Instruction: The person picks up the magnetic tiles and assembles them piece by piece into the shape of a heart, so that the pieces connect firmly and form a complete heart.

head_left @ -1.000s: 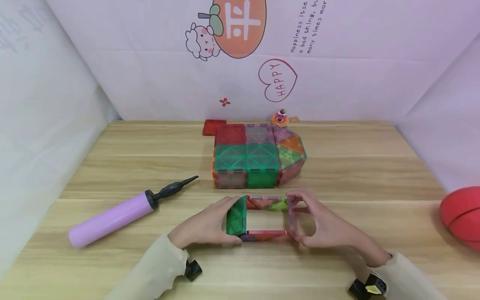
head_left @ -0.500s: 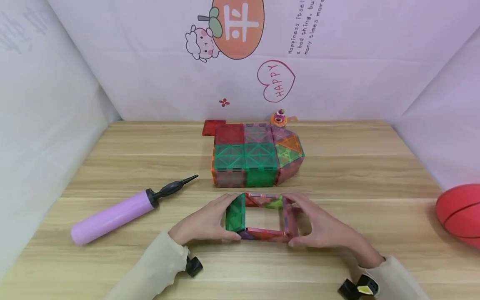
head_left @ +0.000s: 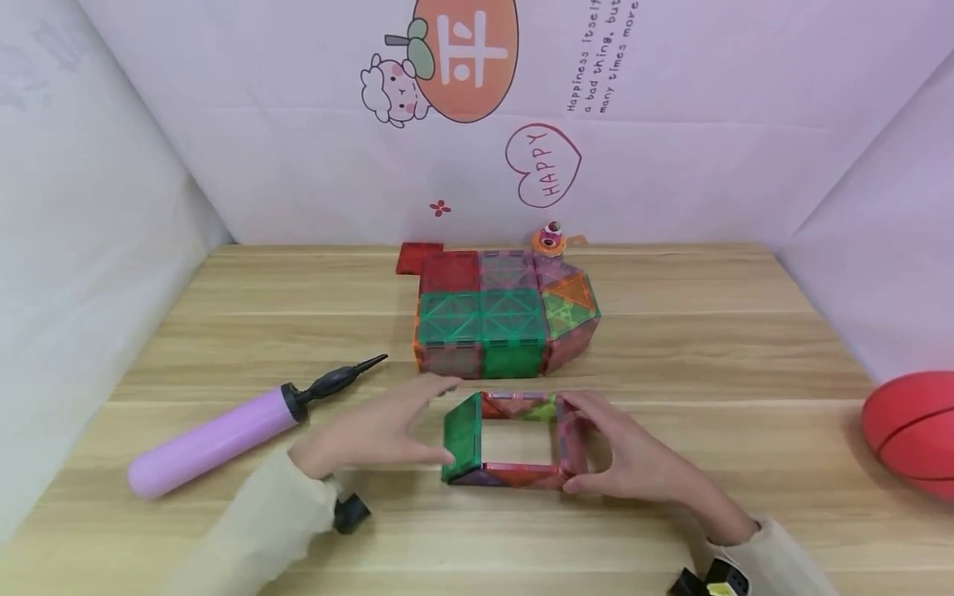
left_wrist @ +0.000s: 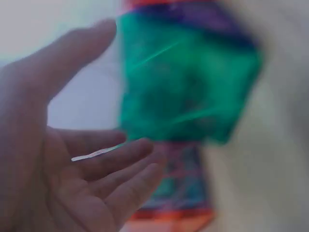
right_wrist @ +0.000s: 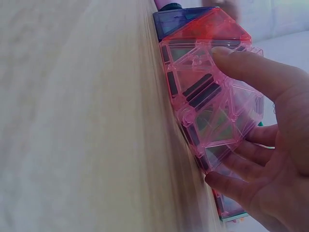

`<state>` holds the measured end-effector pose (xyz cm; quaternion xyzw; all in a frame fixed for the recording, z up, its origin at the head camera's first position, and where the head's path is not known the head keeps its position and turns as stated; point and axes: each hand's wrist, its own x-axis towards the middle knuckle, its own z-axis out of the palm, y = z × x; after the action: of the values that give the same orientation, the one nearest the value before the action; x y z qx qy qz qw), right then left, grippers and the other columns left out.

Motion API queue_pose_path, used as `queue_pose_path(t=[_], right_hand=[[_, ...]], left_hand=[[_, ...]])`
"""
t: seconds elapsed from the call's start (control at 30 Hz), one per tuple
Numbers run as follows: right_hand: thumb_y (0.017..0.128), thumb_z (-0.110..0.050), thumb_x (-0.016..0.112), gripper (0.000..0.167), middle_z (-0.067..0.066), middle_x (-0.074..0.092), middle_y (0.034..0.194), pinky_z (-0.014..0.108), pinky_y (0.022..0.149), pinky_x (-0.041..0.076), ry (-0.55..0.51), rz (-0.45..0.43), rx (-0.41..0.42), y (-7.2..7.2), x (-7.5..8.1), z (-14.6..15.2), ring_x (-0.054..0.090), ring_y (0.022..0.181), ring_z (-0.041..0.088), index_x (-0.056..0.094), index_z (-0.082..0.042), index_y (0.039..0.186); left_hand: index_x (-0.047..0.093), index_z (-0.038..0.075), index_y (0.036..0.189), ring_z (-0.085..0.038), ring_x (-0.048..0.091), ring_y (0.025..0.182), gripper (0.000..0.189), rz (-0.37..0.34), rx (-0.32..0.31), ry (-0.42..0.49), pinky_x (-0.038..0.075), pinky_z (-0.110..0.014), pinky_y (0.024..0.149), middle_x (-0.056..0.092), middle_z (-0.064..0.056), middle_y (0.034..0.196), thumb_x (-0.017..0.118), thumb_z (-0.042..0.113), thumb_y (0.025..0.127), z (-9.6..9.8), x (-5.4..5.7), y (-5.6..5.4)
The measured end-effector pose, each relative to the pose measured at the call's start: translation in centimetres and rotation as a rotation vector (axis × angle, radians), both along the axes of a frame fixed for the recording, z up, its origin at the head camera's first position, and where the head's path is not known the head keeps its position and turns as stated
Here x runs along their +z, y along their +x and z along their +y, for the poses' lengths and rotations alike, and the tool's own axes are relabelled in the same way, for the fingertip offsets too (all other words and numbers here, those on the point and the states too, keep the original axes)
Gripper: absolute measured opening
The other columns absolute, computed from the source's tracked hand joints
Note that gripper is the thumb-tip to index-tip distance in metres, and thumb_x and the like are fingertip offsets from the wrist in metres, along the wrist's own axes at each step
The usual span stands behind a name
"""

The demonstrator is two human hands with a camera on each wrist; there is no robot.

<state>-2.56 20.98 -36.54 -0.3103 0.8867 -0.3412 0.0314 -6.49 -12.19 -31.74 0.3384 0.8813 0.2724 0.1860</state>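
Note:
A rectangular frame of magnetic tiles stands on the table in the head view, with a green tile point(head_left: 464, 432) leaning at its left end and red pieces point(head_left: 522, 473) along its near side. My left hand point(head_left: 376, 426) is beside the green end, thumb and fingers spread. In the left wrist view, the blurred green tile point(left_wrist: 183, 82) lies just past the fingertips, and nothing is in the palm. At the opposite end, my right hand point(head_left: 633, 455) holds the frame between thumb and fingers. The right wrist view shows the thumb and fingertips against its pink tiles point(right_wrist: 212, 101).
Behind the frame stands a larger block point(head_left: 480, 319) built of magnetic tiles, with a red tile point(head_left: 417, 258) at its back left. A small toy figure point(head_left: 550, 238) sits behind it. A purple hand pump point(head_left: 216, 443) lies left, a red ball point(head_left: 913, 434) right.
My left hand has let go of the green end and drawn back to the left. My right hand has moved in slightly and keeps hold of the frame's pink end.

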Motion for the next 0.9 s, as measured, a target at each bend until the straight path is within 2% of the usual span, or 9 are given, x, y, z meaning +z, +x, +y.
queue_pose_path(t=[0.07, 0.17, 0.27, 0.37, 0.5, 0.63, 0.73, 0.83, 0.9], right_hand=[[0.07, -0.039, 0.083, 0.092, 0.001, 0.053, 0.124, 0.035, 0.097, 0.046, 0.003, 0.001, -0.003, 0.0, -0.1, 0.0, 0.051, 0.111, 0.008, 0.036, -0.01, 0.144], [0.07, -0.043, 0.082, 0.093, 0.002, 0.052, 0.126, 0.033, 0.098, 0.045, 0.01, 0.002, -0.005, -0.1, -0.3, 0.0, 0.05, 0.112, 0.009, 0.036, -0.011, 0.144], [0.07, -0.046, 0.081, 0.092, 0.002, 0.051, 0.129, 0.031, 0.099, 0.044, 0.021, -0.01, -0.016, -0.1, -0.3, 0.0, 0.05, 0.114, 0.011, 0.036, -0.013, 0.144], [0.071, -0.046, 0.08, 0.091, 0.0, 0.051, 0.127, 0.031, 0.099, 0.044, 0.01, -0.032, -0.018, 0.0, -0.3, 0.0, 0.049, 0.113, 0.011, 0.035, -0.015, 0.144], [0.074, -0.046, 0.078, 0.089, -0.002, 0.052, 0.123, 0.029, 0.098, 0.044, -0.013, -0.047, -0.001, 0.3, -0.3, 0.1, 0.049, 0.11, 0.009, 0.035, -0.015, 0.145], [0.075, -0.044, 0.078, 0.089, -0.001, 0.051, 0.123, 0.027, 0.097, 0.044, -0.025, -0.038, 0.025, 0.3, -0.5, 0.0, 0.048, 0.111, 0.008, 0.033, -0.013, 0.145], [0.076, -0.044, 0.077, 0.089, -0.001, 0.051, 0.123, 0.028, 0.097, 0.044, -0.025, -0.044, 0.031, 0.1, -0.5, 0.0, 0.048, 0.111, 0.008, 0.032, -0.014, 0.146], [0.076, -0.045, 0.077, 0.09, -0.001, 0.05, 0.125, 0.028, 0.098, 0.045, -0.013, -0.06, 0.019, 0.0, -0.4, 0.1, 0.048, 0.112, 0.008, 0.032, -0.012, 0.146], [0.075, -0.045, 0.077, 0.091, -0.002, 0.05, 0.126, 0.029, 0.098, 0.045, 0.0, -0.068, 0.003, -0.1, -0.3, 0.3, 0.048, 0.112, 0.008, 0.032, -0.01, 0.146]], left_hand=[[0.048, 0.004, 0.136, -0.025, 0.053, 0.12, 0.059, 0.045, -0.001, 0.011, 0.045, -0.045, 0.099, 0.055, -0.008, 0.132, 0.068, 0.031, 0.087, -1.1, 1.9, -1.1], [0.061, 0.004, 0.114, -0.021, 0.06, 0.097, 0.029, 0.142, 0.046, 0.013, 0.051, -0.04, 0.085, 0.064, -0.006, 0.106, 0.064, 0.019, 0.09, -2.9, 4.7, -3.9], [0.061, 0.0, 0.108, -0.023, 0.059, 0.09, 0.021, 0.222, 0.106, -0.016, 0.051, -0.039, 0.081, 0.064, -0.011, 0.099, 0.061, 0.012, 0.09, -4.0, 6.6, -7.6], [0.057, -0.007, 0.114, -0.033, 0.058, 0.099, 0.03, 0.289, 0.118, -0.095, 0.049, -0.046, 0.087, 0.062, -0.022, 0.111, 0.059, 0.009, 0.089, -4.1, 7.1, -12.3], [0.049, -0.009, 0.129, -0.042, 0.049, 0.12, 0.046, 0.323, 0.067, -0.229, 0.04, -0.053, 0.101, 0.052, -0.028, 0.131, 0.057, 0.009, 0.088, -3.4, 5.3, -17.9], [0.04, -0.011, 0.137, -0.044, 0.038, 0.131, 0.054, 0.296, -0.002, -0.338, 0.031, -0.053, 0.11, 0.042, -0.03, 0.14, 0.053, 0.01, 0.089, -2.9, 2.5, -21.2], [0.03, -0.012, 0.143, -0.045, 0.027, 0.138, 0.058, 0.211, -0.027, -0.422, 0.025, -0.052, 0.113, 0.03, -0.032, 0.148, 0.047, 0.011, 0.093, -2.6, 0.7, -22.3], [0.019, -0.011, 0.146, -0.044, 0.013, 0.143, 0.06, 0.074, -0.028, -0.485, 0.017, -0.052, 0.116, 0.014, -0.03, 0.154, 0.04, 0.013, 0.096, -2.4, -0.4, -22.5], [0.017, -0.01, 0.147, -0.043, 0.01, 0.144, 0.059, 0.012, -0.028, -0.499, 0.016, -0.052, 0.116, 0.01, -0.03, 0.155, 0.036, 0.014, 0.097, -2.3, -0.6, -22.3]])
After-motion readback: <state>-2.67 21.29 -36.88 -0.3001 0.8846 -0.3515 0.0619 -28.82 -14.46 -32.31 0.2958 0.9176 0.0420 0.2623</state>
